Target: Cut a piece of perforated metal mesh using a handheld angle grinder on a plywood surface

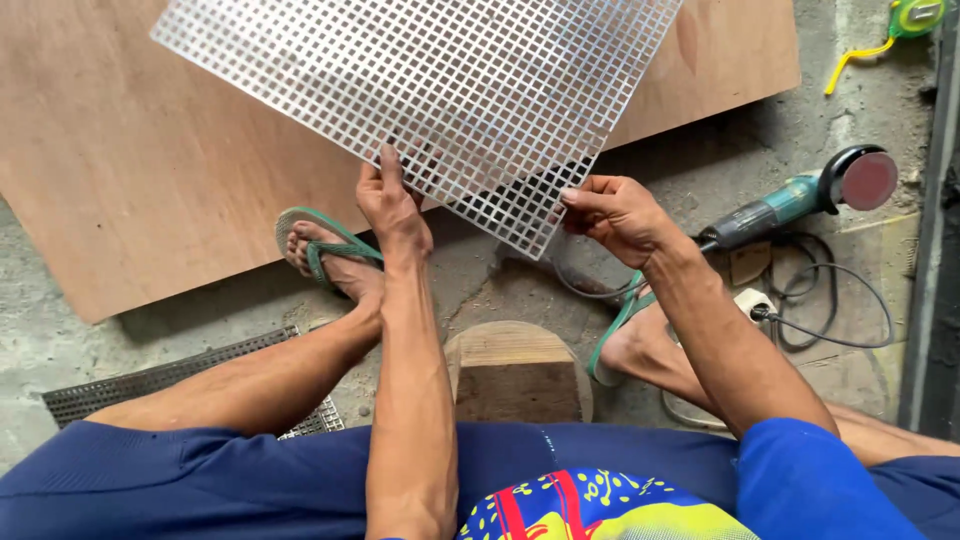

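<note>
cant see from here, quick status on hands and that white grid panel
Left hand pinching white grid panel at its near edge. Right hand gripping its lower corner. Panel held tilted over plywood sheet. Nothing between hands.

Counted from where I sit: one white square-holed grid panel [440,90], gripped by my two hands, left hand [393,205] and right hand [612,213]. One plywood sheet [150,170] on the floor. One dark grid panel [150,385] lying flat. One round wooden block [517,372]. One angle grinder [805,195] with one cord [840,300]. One tape measure [915,15]. Two green flip-flops, one on my left foot [325,250], one on my right foot [615,335].
</note>
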